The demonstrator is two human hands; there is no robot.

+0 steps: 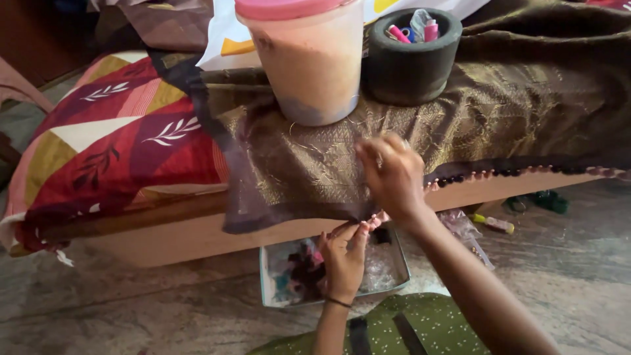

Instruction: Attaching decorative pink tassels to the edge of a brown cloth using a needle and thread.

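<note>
Green dotted cloth (427, 322) over the person's lap fills the bottom edge of the view, and both forearms rise from it toward the bed.

Just above it the left hand (343, 253) has its grip pinched together on the lower hem of a brown and gold brocade fabric (309, 164), right where a row of small pink and dark bead tassels (486, 175) begins. The thumb and fingertips close on the hem's edge, so the fabric hangs down from the bed into the grip, and the tasselled border runs away from that point to the right along the bed's edge.

The right hand (392, 172) sits higher, just above and to the right of the left, its back toward the camera. Its fingers curl inward over the fabric near the border; the grip looks drawn together, but I cannot tell what, if anything, is between the fingertips.

Below the hands, on the stone floor (131, 302), lies a shallow open box (269, 276) with mixed coloured bits and clear plastic inside. To its right, clear plastic bags (463, 227) and a small yellow-capped tube (493, 223) lie on the floor.

On top of the fabric, farther back on the bed, stand a translucent tub with a pink lid (305, 59) and, just beside it on the right, a dark round holder (413, 56) with pink and blue thread spools. A red, cream and mustard patterned sheet (112, 138) covers the bed to the left.
</note>
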